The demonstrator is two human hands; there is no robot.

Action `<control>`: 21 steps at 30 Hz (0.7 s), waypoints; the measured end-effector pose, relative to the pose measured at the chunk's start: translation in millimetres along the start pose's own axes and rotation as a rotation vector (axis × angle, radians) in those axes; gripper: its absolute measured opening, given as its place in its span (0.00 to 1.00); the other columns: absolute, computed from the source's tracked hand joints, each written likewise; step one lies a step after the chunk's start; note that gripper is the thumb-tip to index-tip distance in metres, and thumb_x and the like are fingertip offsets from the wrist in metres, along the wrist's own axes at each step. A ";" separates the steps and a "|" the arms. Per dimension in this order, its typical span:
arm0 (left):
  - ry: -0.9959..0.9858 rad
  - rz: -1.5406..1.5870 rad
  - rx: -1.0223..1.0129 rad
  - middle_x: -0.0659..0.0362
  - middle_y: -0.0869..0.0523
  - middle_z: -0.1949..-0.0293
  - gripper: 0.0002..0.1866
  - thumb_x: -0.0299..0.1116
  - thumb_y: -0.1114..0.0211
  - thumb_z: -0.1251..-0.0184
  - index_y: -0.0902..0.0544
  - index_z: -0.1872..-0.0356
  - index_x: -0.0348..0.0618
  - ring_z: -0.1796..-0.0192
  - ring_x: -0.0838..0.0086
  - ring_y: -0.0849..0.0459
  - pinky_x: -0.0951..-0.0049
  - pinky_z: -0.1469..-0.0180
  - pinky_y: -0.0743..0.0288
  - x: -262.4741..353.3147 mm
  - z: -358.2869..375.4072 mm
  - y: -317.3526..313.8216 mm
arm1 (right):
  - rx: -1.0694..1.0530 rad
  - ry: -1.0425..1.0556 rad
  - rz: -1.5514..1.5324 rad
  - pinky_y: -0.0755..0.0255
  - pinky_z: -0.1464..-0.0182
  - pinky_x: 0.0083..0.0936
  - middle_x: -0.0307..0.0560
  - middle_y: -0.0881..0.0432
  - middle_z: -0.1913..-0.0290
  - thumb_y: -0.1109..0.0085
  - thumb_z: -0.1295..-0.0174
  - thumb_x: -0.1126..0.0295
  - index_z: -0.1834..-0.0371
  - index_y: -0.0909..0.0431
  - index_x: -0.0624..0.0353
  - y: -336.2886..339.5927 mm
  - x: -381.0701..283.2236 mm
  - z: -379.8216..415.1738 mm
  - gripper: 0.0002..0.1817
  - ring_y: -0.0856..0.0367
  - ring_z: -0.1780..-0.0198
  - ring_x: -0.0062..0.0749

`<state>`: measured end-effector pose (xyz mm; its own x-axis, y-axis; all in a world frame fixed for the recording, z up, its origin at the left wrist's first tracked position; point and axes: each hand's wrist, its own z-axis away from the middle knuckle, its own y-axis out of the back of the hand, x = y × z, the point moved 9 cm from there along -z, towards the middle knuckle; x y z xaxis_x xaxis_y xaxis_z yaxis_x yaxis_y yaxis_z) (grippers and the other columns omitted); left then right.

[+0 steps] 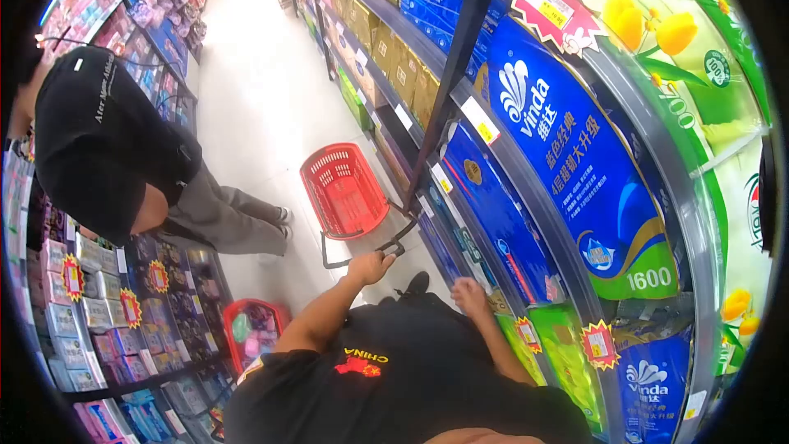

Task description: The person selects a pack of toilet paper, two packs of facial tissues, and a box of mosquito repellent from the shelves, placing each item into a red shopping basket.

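Note:
My left hand is wrapped round the black handle of a red plastic shopping basket, which stands in the aisle ahead of me. Nothing shows inside this basket. Near the lower shelves on the right, my right hand hangs in front of my body with loosely curled fingers and no visible object in them. Closest to it are blue packs of tissue paper and green packs on the rack.
A person in a black top and grey trousers stands at the left shelves, leaning forward. A second red basket with packages in it is at lower left. Large blue Vinda packs fill the right rack. The pale floor runs ahead between shelves.

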<state>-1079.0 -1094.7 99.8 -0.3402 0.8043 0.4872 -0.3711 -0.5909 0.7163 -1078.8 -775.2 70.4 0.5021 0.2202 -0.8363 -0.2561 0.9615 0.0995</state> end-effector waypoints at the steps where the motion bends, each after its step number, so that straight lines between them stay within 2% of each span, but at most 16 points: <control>1: -0.001 -0.012 0.002 0.42 0.12 0.55 0.34 0.63 0.56 0.24 0.13 0.55 0.42 0.49 0.45 0.14 0.49 0.45 0.23 0.6 -4.6 5.7 | -0.020 0.075 0.004 0.23 0.62 0.21 0.43 0.15 0.59 0.41 0.29 0.61 0.46 0.21 0.60 -9.2 -30.5 -6.5 0.16 0.15 0.62 0.27; 4: -0.006 -0.026 0.016 0.41 0.12 0.56 0.34 0.63 0.56 0.24 0.13 0.56 0.42 0.49 0.45 0.14 0.49 0.46 0.23 2.8 -19.5 18.1 | -0.038 0.365 0.223 0.23 0.60 0.23 0.43 0.14 0.59 0.40 0.29 0.64 0.47 0.21 0.61 -28.9 -127.4 -8.0 0.15 0.15 0.61 0.26; 7: -0.003 -0.005 0.044 0.41 0.12 0.56 0.34 0.63 0.56 0.24 0.14 0.56 0.42 0.50 0.45 0.14 0.49 0.46 0.23 4.6 -36.7 23.4 | -0.033 0.469 0.269 0.23 0.48 0.30 0.49 0.14 0.56 0.40 0.31 0.65 0.47 0.21 0.64 -27.5 -193.3 -0.9 0.15 0.14 0.55 0.33; 11: 0.021 -0.001 0.041 0.41 0.12 0.56 0.34 0.63 0.56 0.24 0.14 0.55 0.42 0.49 0.45 0.15 0.49 0.45 0.24 11.5 -50.9 27.6 | 0.017 0.539 0.162 0.22 0.49 0.28 0.51 0.13 0.55 0.39 0.32 0.71 0.50 0.20 0.65 -12.2 -236.6 -1.7 0.11 0.13 0.53 0.33; 12: 0.025 -0.001 0.036 0.41 0.12 0.56 0.34 0.63 0.56 0.24 0.14 0.55 0.43 0.49 0.45 0.15 0.49 0.45 0.24 13.7 -53.6 28.3 | 0.090 0.626 0.184 0.22 0.53 0.23 0.46 0.13 0.58 0.41 0.31 0.73 0.51 0.20 0.65 -7.4 -247.7 -1.6 0.10 0.15 0.56 0.25; 15: 0.052 0.000 0.028 0.41 0.12 0.55 0.34 0.63 0.56 0.24 0.14 0.54 0.43 0.48 0.44 0.15 0.49 0.44 0.24 17.1 -62.8 28.7 | 0.124 0.679 0.135 0.22 0.51 0.27 0.49 0.14 0.57 0.40 0.34 0.76 0.53 0.19 0.64 3.1 -277.2 -4.6 0.08 0.13 0.56 0.33; 19: 0.048 0.012 0.018 0.40 0.13 0.53 0.34 0.63 0.56 0.24 0.15 0.51 0.42 0.47 0.44 0.15 0.49 0.44 0.24 9.0 -78.8 26.8 | 0.171 0.855 0.208 0.23 0.51 0.29 0.50 0.15 0.58 0.40 0.35 0.76 0.55 0.18 0.64 3.2 -328.8 2.7 0.08 0.15 0.56 0.35; 21: 0.067 0.028 -0.006 0.38 0.13 0.53 0.34 0.63 0.56 0.25 0.15 0.48 0.41 0.47 0.44 0.16 0.49 0.43 0.25 9.3 -86.0 35.0 | 0.186 0.948 0.259 0.24 0.50 0.32 0.52 0.16 0.56 0.39 0.38 0.76 0.55 0.18 0.63 -7.1 -361.4 11.2 0.09 0.15 0.54 0.40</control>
<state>-1169.5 -1113.3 86.5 -0.4072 0.7818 0.4722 -0.3658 -0.6133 0.7000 -1249.2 -859.7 378.0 -0.4384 0.2824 -0.8533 -0.0900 0.9308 0.3543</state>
